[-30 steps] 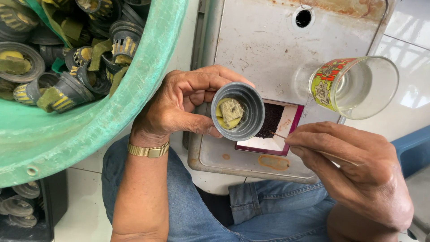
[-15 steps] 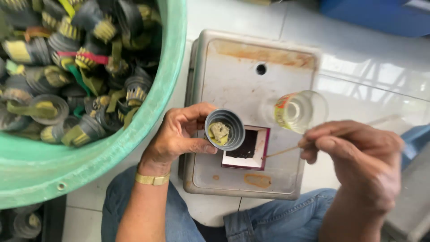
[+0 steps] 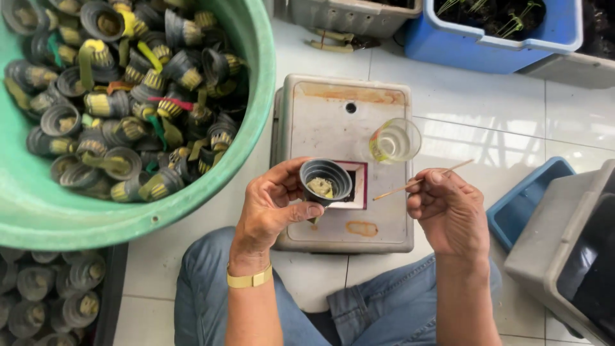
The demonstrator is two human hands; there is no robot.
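My left hand [image 3: 275, 208] grips a small black net pot [image 3: 325, 181] with a yellowish sponge plug inside, held over a grey upturned box [image 3: 320, 122]. My right hand [image 3: 448, 208] pinches a thin wooden stick [image 3: 419, 181] whose tip points left toward the pot. A clear plastic cup [image 3: 394, 141] with a little liquid stands on the box, just beyond the stick. A small red-framed tray [image 3: 355, 186] lies on the box, partly hidden behind the pot.
A big green basin [image 3: 250, 115] of several black net pots fills the upper left. A black tray of pots [image 3: 51, 295] sits at lower left. Blue crate [image 3: 487, 38] with seedlings at the top, blue lid [image 3: 525, 198] and grey bin [image 3: 564, 250] at right.
The view has pulled back and widened. My left hand still holds the pot; my right hand with the stick has drawn slightly away from the pot, toward the right.
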